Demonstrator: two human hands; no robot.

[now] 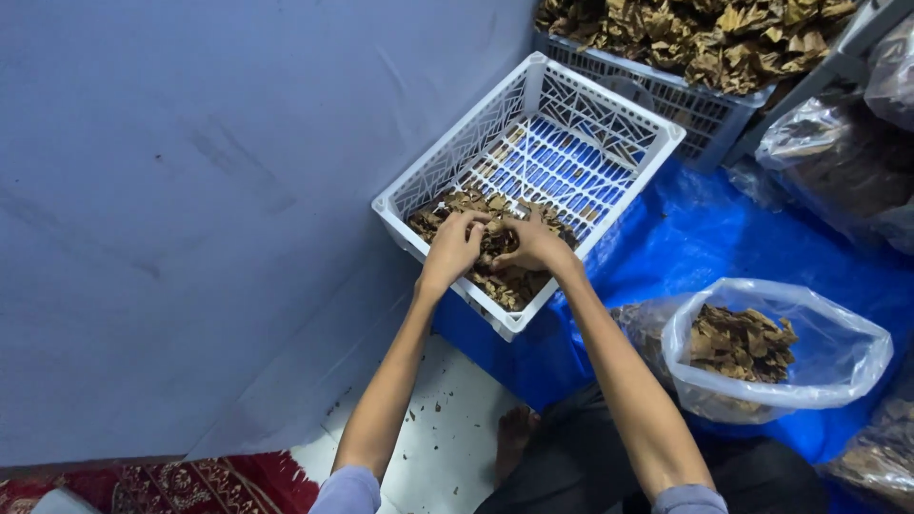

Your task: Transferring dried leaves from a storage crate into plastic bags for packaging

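White crate [621, 112], dried leaves [505, 276] under hands

far crate [666, 86]: cut off top | fingertips [486, 233]: buried in leaves [505, 276]

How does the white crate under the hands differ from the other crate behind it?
The white crate is nearly bare, with dried brown leaves only at its near end; the rear crate is heaped over its rim. The white crate sits turned at an angle and wholly in view; the rear crate is cut off by the frame edge. The left hand and right hand are in the white crate only. Both have lattice walls.
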